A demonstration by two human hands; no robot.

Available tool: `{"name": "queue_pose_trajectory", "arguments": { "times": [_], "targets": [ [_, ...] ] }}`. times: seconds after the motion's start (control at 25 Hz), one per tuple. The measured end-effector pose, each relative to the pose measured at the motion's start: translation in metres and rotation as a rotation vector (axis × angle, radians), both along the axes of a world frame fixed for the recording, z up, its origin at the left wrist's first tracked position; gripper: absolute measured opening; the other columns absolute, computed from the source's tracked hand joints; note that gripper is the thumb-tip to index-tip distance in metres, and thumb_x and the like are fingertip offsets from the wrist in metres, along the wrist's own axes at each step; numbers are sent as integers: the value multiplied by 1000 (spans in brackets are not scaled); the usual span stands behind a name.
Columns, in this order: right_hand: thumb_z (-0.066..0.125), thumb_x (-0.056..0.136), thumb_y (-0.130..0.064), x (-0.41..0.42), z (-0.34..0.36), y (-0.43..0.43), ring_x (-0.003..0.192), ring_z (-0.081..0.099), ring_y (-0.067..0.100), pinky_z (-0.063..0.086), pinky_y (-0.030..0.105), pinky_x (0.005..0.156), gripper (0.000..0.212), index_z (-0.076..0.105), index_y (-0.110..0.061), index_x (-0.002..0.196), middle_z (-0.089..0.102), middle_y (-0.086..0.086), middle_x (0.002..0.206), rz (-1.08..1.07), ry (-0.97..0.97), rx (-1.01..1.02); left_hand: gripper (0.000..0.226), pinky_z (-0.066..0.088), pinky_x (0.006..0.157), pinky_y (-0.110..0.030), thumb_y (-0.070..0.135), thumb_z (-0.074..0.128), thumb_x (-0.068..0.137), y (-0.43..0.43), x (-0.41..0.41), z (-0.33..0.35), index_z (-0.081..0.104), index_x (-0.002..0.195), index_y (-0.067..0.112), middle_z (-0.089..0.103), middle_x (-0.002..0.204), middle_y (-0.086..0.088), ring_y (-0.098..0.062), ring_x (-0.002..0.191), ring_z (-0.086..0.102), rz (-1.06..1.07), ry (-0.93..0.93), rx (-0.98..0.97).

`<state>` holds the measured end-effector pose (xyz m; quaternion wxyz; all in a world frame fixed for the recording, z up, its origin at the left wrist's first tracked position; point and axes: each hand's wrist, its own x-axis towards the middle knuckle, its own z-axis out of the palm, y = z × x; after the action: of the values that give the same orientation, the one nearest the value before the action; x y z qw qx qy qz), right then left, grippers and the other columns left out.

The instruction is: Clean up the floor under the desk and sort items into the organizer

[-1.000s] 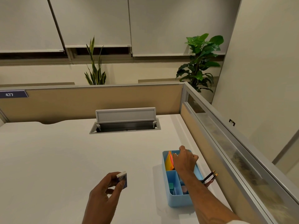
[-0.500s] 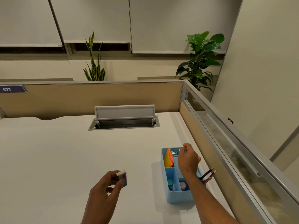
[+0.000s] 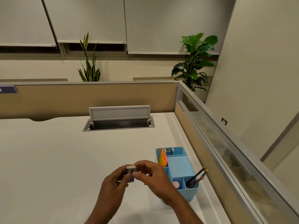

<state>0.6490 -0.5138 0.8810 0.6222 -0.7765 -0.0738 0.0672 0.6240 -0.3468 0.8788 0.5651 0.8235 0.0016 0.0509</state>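
A small blue and white eraser (image 3: 130, 171) is held above the white desk (image 3: 56, 159), pinched between both hands. My left hand (image 3: 113, 183) grips it from the left and below. The fingertips of my right hand (image 3: 150, 177) close on its right side. Just right of the hands stands the light-blue organizer (image 3: 181, 164). Its compartments hold orange and pink sticky notes (image 3: 162, 158), two pencils (image 3: 198, 175) leaning out to the right, a pink round item (image 3: 176, 184) and small clips at the far end.
A grey cable hatch (image 3: 119, 120) with its lid up is set into the desk's far middle. Tan partition panels (image 3: 97, 97) close off the back and the right side. Two potted plants (image 3: 194, 62) stand beyond them.
My right hand left the organizer and came left to meet the left hand at the eraser. The left hand lifted the eraser slightly toward the middle.
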Motion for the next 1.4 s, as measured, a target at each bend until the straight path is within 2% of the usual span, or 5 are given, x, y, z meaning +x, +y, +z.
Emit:
{"name": "queue_pose_trajectory", "arguments": {
  "times": [0.28, 0.56, 0.72, 0.92, 1.4],
  "targets": [
    [71, 88, -21, 8, 14, -15, 89, 66, 5, 55, 21, 75, 17, 72, -31, 100, 74, -7, 95, -28, -80, -16, 33, 56, 77, -17, 22, 65, 93, -4, 4, 3, 66, 123, 34, 77, 101, 11, -5, 97, 71, -23, -8, -21],
    [67, 92, -15, 67, -9, -105, 80, 64, 14, 44, 12, 59, 13, 65, -11, 104, 71, 7, 97, -789, -281, -288, 27, 51, 74, -15, 24, 66, 92, 30, 1, 1, 69, 117, 35, 76, 102, 11, -5, 98, 69, 144, -44, -72],
    [67, 92, -17, 91, -34, -122, 86, 67, 23, 51, 20, 59, 15, 65, -10, 105, 72, 14, 101, -750, -175, -492, 24, 52, 75, -11, 22, 67, 92, 44, 0, -6, 71, 111, 36, 76, 100, 16, 6, 100, 66, 167, -48, -50],
    [63, 94, -19, 106, -51, -120, 75, 56, 15, 36, 18, 49, 15, 71, -7, 98, 73, 13, 93, -710, -138, -696, 20, 49, 74, -5, 22, 67, 92, 53, -2, -10, 73, 105, 36, 73, 98, 28, 9, 99, 65, 175, -46, -19],
    [63, 93, -19, 111, -55, -118, 101, 58, 27, 45, 33, 79, 22, 75, -9, 107, 72, 12, 107, -639, -127, -920, 20, 51, 74, -8, 22, 67, 92, 72, -13, -4, 73, 104, 36, 73, 98, 26, 3, 98, 67, 214, -68, -8]
  ]
}}
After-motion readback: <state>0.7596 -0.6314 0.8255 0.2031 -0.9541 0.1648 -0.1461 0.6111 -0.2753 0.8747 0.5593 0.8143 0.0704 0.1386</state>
